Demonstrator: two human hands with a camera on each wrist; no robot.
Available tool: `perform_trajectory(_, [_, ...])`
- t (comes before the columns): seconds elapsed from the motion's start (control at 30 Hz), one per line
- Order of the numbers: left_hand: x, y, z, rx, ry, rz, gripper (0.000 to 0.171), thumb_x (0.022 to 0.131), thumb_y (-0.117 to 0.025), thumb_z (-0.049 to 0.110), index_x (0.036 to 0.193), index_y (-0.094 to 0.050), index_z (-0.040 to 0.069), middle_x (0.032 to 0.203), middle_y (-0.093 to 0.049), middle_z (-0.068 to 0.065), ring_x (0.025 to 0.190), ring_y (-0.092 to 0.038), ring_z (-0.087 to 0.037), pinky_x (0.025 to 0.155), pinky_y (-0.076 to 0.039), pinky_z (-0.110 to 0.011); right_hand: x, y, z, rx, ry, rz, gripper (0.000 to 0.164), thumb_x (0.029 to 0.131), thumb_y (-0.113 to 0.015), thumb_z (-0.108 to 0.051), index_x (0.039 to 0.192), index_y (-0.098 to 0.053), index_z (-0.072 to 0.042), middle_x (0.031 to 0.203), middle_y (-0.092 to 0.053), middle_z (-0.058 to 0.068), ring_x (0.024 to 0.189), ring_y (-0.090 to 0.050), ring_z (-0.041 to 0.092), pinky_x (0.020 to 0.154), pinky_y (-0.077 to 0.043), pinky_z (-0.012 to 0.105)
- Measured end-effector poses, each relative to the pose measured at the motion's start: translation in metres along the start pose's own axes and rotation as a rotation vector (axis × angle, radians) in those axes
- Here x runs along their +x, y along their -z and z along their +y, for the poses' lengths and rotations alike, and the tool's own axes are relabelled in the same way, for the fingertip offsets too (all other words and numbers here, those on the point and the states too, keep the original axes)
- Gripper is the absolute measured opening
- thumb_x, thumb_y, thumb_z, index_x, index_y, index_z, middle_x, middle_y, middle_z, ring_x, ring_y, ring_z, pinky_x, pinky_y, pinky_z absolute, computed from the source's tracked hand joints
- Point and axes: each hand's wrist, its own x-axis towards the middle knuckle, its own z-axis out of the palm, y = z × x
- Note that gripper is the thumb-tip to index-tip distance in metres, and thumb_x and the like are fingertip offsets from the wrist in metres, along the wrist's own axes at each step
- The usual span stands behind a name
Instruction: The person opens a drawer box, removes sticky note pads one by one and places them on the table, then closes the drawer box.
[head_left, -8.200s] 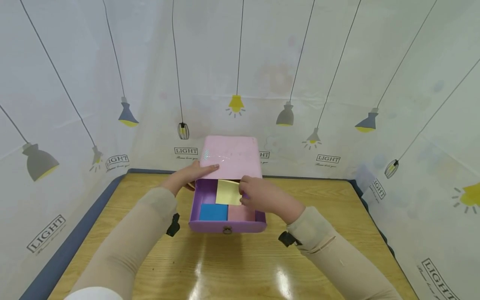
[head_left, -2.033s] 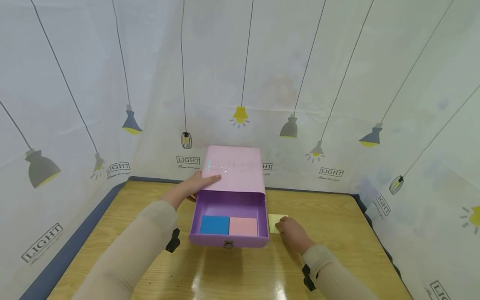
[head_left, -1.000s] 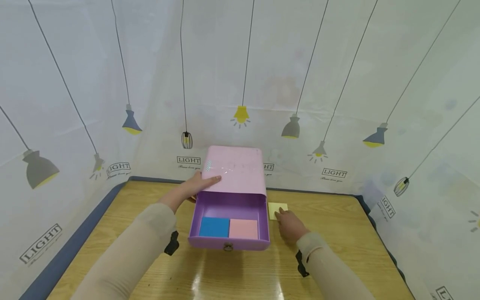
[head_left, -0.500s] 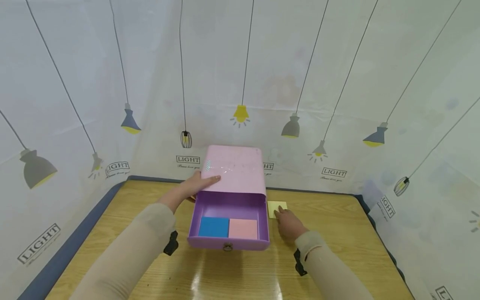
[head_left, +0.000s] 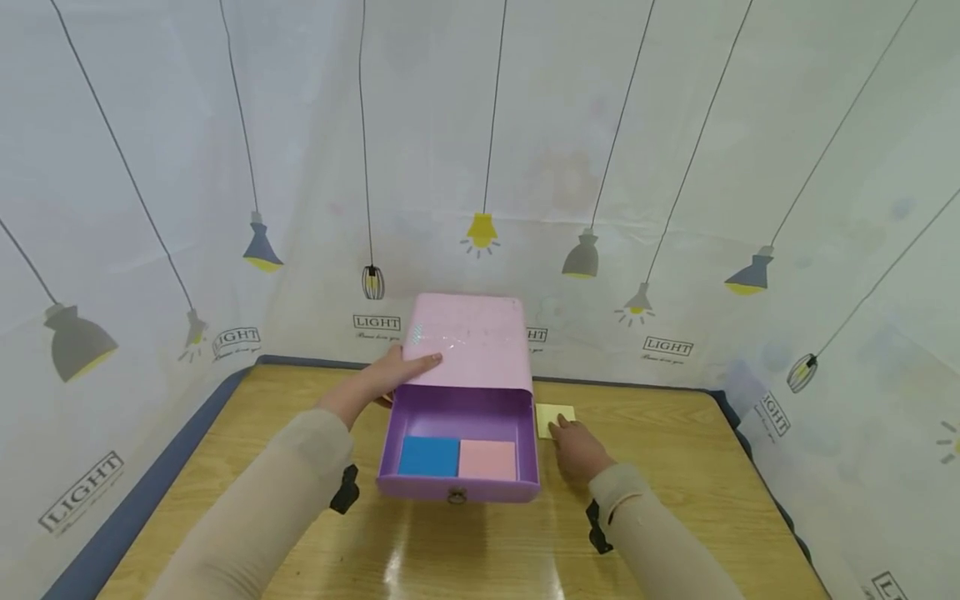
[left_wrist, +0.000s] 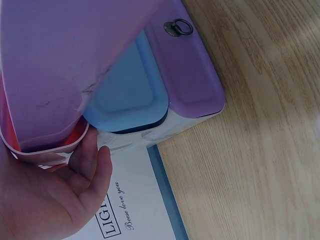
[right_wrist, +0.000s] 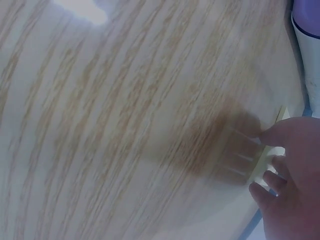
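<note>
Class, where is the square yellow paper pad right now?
In the head view, the square yellow paper pad lies on the brown wooden table, just right of the open purple plastic drawer, partly covered by the person's right hand.

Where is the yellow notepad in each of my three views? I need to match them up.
Head: yellow notepad right of the open purple drawer, partly under the right hand.
Left wrist: not in it.
Right wrist: right side, around mid-height, a sliver partly hidden by the hand.
Shared landmark: wooden tabletop, in all three.
</note>
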Motion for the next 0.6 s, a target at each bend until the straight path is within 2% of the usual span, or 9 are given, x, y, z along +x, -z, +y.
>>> perform_trajectory(0.23, [-0.0047, -0.0024, -0.0017, -0.01, 0.004, -0.004, 0.11, 0.082, -0.055, 0.073, 0.151, -0.011, -0.001, 0.134, -0.044, -0.029, 0.106, -0.058, -0.042, 0.079, -0.054, -0.049, -0.005, -0.002, -0.0026, 0.003, 0.009, -0.007, 0.041, 0.096, -0.044, 0.004, 0.137, -0.049, 0.008, 0.143, -0.039, 0.033, 0.123, -0.045, 0.051, 0.104, -0.037, 0.055])
perform_trajectory(0.47, [-0.0035, -0.0005, 0.0002, 0.03, 0.013, -0.011, 0.117, 0.081, -0.052, 0.077, 0.153, -0.002, -0.001, 0.144, -0.034, -0.031, 0.112, -0.054, -0.043, 0.082, -0.053, -0.049, -0.002, 0.0, 0.0001, -0.007, 0.016, -0.021, 0.043, 0.096, -0.043, 0.004, 0.139, -0.047, 0.007, 0.145, -0.037, 0.032, 0.125, -0.044, 0.049, 0.106, -0.036, 0.054])
perform_trajectory(0.6, [-0.0033, 0.0004, 0.0024, 0.034, 0.012, -0.019, 0.117, 0.081, -0.052, 0.077, 0.153, -0.001, -0.001, 0.144, -0.033, -0.03, 0.113, -0.054, -0.042, 0.083, -0.053, -0.049, -0.0019, 0.0022, 0.0029, -0.035, 0.035, -0.027, 0.044, 0.096, -0.043, 0.002, 0.139, -0.047, 0.006, 0.145, -0.039, 0.029, 0.127, -0.044, 0.046, 0.106, -0.036, 0.052])
